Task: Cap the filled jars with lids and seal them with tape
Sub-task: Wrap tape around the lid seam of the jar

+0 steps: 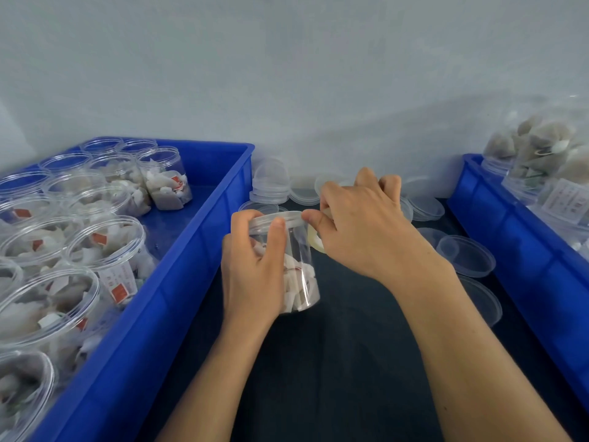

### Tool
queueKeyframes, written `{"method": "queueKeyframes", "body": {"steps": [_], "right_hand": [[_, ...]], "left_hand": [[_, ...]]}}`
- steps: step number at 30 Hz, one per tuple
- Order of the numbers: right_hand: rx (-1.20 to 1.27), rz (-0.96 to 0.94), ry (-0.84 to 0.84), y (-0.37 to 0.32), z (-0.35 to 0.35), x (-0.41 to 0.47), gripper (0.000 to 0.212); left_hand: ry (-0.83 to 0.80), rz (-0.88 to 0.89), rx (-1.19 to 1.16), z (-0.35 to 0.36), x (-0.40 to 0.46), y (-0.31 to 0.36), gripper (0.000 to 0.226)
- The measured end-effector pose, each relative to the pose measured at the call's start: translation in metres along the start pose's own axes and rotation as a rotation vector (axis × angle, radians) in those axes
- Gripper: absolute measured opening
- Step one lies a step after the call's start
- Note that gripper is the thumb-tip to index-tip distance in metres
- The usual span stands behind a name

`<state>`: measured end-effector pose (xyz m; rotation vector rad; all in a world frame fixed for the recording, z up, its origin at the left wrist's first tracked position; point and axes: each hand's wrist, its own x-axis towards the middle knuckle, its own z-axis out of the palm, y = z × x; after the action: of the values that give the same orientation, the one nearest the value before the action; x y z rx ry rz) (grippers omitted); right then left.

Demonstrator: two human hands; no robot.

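Note:
A clear plastic jar filled with white tea bags stands on the dark table between two blue crates, with a clear lid on top. My left hand grips the jar's side, its fingers wrapped round the lid rim. My right hand holds a roll of clear tape against the jar's right side, thumb pressed at the lid's edge. The tape strip itself is too transparent to make out.
A blue crate at the left holds several open filled jars. Another blue crate at the right holds capped jars. Loose clear lids and a stack of lids lie on the dark table behind and to the right.

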<state>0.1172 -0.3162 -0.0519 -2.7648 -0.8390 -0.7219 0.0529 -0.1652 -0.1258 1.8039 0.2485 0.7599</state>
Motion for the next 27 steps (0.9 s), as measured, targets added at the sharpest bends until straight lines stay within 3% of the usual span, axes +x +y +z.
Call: {"method": "queueKeyframes", "body": {"steps": [4,13,18,23,27], "right_hand": [[-0.048,0.037,-0.057,-0.0001,0.0028,-0.0008,0.048],[-0.127,0.056,-0.18,-0.0054,-0.001,-0.0033,0.06],[-0.162,0.044,-0.188,-0.0051,-0.0039,-0.0046,0.062],[-0.062,0.031,-0.241,-0.0013,-0.0051,-0.0021,0.07],[0.189,0.176,-0.274,-0.0022,-0.0035,-0.0014,0.073]], "left_hand": [[-0.026,0.003,-0.026,-0.0017,-0.0009,0.0008,0.019],[-0.11,-0.142,-0.137,-0.0003,0.0014,-0.0035,0.037],[-0.152,-0.14,-0.16,-0.0004,0.0012,-0.0016,0.042],[-0.113,-0.13,-0.201,-0.0014,0.0028,-0.0011,0.055],[-0.059,-0.163,-0.207,0.0036,-0.0002,-0.0013,0.067]]}}
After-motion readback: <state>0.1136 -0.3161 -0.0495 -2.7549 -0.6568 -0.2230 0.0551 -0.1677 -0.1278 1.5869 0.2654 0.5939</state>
